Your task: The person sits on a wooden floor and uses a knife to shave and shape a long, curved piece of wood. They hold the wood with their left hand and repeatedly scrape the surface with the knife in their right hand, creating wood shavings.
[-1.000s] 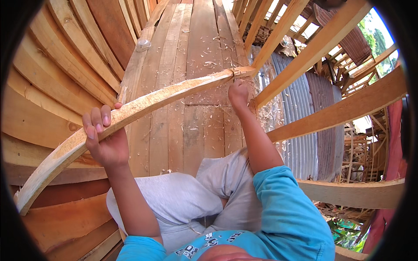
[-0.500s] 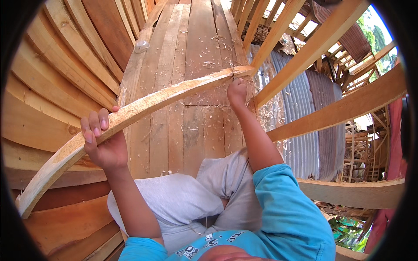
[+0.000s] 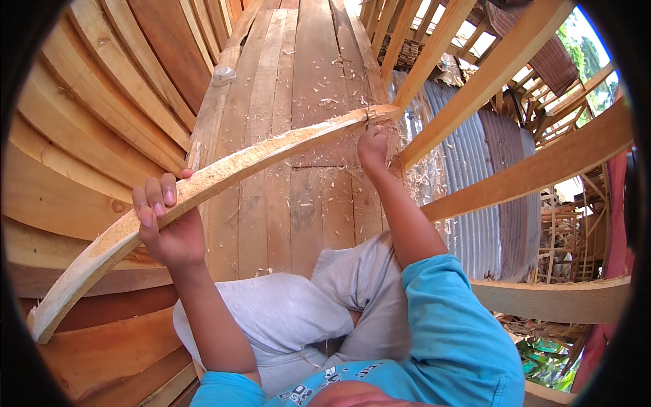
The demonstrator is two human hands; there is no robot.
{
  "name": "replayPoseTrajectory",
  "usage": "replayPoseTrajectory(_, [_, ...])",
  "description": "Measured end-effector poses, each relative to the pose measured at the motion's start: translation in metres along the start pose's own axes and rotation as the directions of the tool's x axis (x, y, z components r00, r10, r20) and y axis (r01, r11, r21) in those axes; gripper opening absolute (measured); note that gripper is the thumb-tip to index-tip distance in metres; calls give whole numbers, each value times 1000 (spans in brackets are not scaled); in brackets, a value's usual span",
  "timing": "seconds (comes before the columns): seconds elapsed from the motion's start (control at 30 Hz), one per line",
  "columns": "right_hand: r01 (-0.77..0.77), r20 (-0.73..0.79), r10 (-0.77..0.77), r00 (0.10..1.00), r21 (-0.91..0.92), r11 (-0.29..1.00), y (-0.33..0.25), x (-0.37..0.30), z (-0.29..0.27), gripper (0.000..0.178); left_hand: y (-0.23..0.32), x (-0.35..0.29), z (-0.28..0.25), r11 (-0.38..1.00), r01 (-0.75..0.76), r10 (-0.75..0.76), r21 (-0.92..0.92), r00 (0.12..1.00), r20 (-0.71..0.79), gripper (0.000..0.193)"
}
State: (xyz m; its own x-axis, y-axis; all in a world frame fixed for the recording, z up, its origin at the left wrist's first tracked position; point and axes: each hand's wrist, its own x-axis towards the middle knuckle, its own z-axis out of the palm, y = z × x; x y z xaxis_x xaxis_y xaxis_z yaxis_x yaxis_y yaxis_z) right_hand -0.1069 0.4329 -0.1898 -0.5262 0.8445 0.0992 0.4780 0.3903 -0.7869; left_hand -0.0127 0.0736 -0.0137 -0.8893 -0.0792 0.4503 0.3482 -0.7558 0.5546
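A long, curved piece of pale wood (image 3: 258, 157) slants across in front of me, from low at the left to higher at the right. Its upper face looks rough and freshly cut. My left hand (image 3: 175, 227) is wrapped round it from below, thumb on the near side and fingers over the top. Just under its far right end, my right hand (image 3: 373, 146) is closed in a fist. Something thin and dark rises from that fist against the wood; its kind is too small to make out.
Wood shavings (image 3: 329, 102) lie scattered over the plank floor (image 3: 268, 224). Curved boards (image 3: 68, 176) line the left side. Upright wooden ribs (image 3: 475, 88) stand at the right, with corrugated metal sheets (image 3: 468, 176) beyond them. A small clear container (image 3: 224, 76) sits far left.
Both hands keep their grip. The whole picture has shifted slightly, and the wood and my hands appear a little further right and lower.
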Motion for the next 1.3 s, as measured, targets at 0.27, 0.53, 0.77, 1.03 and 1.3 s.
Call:
replayPoseTrajectory(0.27, [631, 431, -558, 709, -34, 775, -61, -70, -51, 59, 14, -8, -11, 1000, -17, 17, 7, 1000, -17, 23])
replayPoseTrajectory(0.53, [107, 86, -113, 990, 69, 992, -1, -7, 5, 64, 1, 0, -1, 1000, -1, 1, -14, 1000, 15, 23])
replayPoseTrajectory(0.77, [637, 404, -586, 702, 9, 771, -64, -85, -50, 59, 14, -7, -12, 1000, -23, 23, 7, 1000, -4, 23])
replayPoseTrajectory(1.03, [127, 130, -117, 985, -72, 989, -2, 2, 1, 63, 1, 0, 1, 1000, -9, 9, -9, 1000, -12, 26])
replayPoseTrajectory(1.3, [404, 268, -352, 897, -173, 898, -26, -18, -30, 66, 16, -9, -11, 1000, -9, 9, 0, 1000, -17, 23])
